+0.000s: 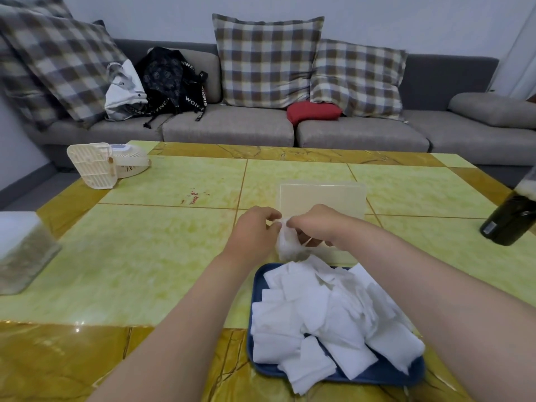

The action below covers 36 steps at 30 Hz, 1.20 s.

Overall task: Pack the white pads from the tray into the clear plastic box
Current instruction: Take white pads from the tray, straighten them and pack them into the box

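Grip: your left hand (255,232) and right hand (317,224) pinch pads (287,245) just past tray (383,374) | square them, then lay flat in box (322,198)

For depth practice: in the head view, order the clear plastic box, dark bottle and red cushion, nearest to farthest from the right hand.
1. clear plastic box, just beyond the right hand
2. dark bottle, right edge of table
3. red cushion, on the sofa

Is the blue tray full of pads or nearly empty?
Full: a heap of white pads covers the blue tray, spilling over its near rim.
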Tool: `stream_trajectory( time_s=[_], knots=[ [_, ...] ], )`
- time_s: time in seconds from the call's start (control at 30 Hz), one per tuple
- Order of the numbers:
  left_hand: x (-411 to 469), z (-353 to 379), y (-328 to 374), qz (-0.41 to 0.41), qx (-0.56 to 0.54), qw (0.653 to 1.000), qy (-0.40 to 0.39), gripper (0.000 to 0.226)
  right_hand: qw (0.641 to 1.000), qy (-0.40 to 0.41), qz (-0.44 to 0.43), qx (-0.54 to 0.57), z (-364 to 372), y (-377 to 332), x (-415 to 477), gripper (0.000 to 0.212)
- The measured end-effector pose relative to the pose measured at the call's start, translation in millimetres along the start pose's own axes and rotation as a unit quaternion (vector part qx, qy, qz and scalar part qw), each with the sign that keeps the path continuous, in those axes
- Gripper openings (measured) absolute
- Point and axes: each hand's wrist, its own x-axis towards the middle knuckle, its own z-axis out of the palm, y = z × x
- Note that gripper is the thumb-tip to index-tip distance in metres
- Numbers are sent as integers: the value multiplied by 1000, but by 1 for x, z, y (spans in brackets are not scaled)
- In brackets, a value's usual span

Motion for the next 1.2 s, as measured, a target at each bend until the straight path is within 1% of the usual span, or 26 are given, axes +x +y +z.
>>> stream_trajectory(
  time_s=[0.03,0.1,0.13,0.2,0.3,0.47,0.6,0.7,0.77,0.83,0.9,0.93,1.0,1.07,1.1,1.13,1.2],
  knots=[
    [-1,-1,1,20,11,1000,8,25,1000,-8,9,18,-3,1,-2,23],
    [-1,-2,4,66,31,997,18,22,999,-7,20,49,-8,4,-3,26],
    [-2,-3,6,83,45,995,13,21,998,-3,21,57,-9,5,-4,28],
    [-3,-3,7,99,88,991,-12,21,998,-1,14,62,-8,8,-5,23],
    [-4,-2,5,97,130,986,-35,25,998,-7,1,57,-2,10,-4,17],
    [-7,-4,13,113,105,988,-7,25,997,11,-18,76,-1,13,1,21],
    [-7,-3,15,125,149,980,-43,23,998,2,-23,50,3,15,0,32],
    [-7,-7,18,121,187,973,-66,27,999,-14,-22,47,-4,15,-5,22],
    [-9,-10,22,123,205,968,-75,29,997,2,-46,57,-13,18,-9,18],
    [-13,-14,27,124,212,966,-77,29,994,42,-90,54,-22,24,-14,19],
    [-18,-18,32,127,202,969,-67,29,987,74,-141,11,-31,29,-21,20],
    [-22,-21,35,129,195,970,-60,28,984,74,-163,-14,-36,31,-28,19],
    [-28,-26,42,125,167,976,-55,25,977,51,-195,-66,-42,32,-42,13],
    [-36,-27,50,107,119,985,-62,23,969,34,-200,-144,-44,32,-59,4],
    [-41,-25,53,97,99,988,-73,23,961,30,-188,-201,-42,32,-66,9],
    [-45,-23,56,87,85,989,-88,23,951,24,-169,-259,-39,33,-71,19],
    [-52,-18,59,70,66,988,-121,25,931,10,-134,-338,-31,37,-77,38]
  ],
)
